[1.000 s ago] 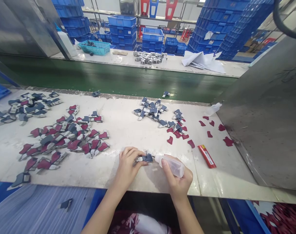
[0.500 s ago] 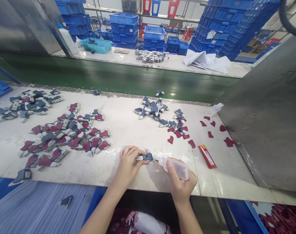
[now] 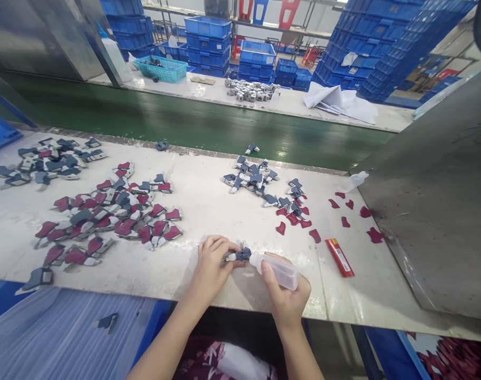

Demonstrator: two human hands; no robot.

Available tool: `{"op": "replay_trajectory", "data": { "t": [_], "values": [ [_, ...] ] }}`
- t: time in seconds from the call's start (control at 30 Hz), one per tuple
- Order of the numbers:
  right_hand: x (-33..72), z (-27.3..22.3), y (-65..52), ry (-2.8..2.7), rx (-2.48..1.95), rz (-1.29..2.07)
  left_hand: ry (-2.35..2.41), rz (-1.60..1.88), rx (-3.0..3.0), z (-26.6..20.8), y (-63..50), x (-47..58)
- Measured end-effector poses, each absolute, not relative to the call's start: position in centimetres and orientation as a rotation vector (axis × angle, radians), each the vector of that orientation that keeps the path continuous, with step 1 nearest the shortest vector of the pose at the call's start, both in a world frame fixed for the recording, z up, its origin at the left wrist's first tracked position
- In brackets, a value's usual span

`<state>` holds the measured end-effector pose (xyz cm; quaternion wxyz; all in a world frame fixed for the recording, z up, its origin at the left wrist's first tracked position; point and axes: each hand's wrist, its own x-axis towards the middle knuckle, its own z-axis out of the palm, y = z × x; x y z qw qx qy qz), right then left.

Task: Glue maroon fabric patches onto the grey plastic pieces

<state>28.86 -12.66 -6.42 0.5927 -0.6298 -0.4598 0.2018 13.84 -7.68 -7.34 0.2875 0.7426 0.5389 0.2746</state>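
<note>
Between the thumb and fingers of my left hand (image 3: 213, 265) is a small dark blue and grey plastic part (image 3: 243, 254), held low over the white tabletop. My right hand (image 3: 287, 295) is wrapped round a translucent squeeze bottle (image 3: 280, 271), tilted so its nozzle end meets the part; the tip itself is hidden there. Beyond my hands lies a pile of similar blue and grey parts (image 3: 256, 178). Loose dark red pieces (image 3: 293, 219) are scattered close to that pile. A red packet (image 3: 339, 257) rests to the right of the bottle.
Parts with red faces (image 3: 125, 227) spread over the table's left side, with a bluer heap (image 3: 54, 158) behind. A green conveyor belt (image 3: 177, 119) runs along the back. A metal panel (image 3: 434, 211) bounds the right. Another translucent bottle (image 3: 353, 182) lies beside it.
My right hand has moved left with the squeeze bottle, bringing its nozzle end from beside the plastic part onto it. The left hand keeps its grip. The view has shifted slightly.
</note>
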Motion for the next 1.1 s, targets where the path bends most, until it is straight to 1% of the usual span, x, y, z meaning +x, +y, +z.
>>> {"op": "replay_trajectory", "data": {
  "t": [0.63, 1.1],
  "values": [
    [28.92, -6.36, -12.81, -1.064, -1.413, 0.572, 1.427, 0.738, 1.967, -7.01, -7.8, 13.9],
    [29.45, -6.87, -13.5, -0.921, -1.475, 0.395, 1.439, 0.725, 1.974, -7.2, -7.76, 13.89]
  ]
}}
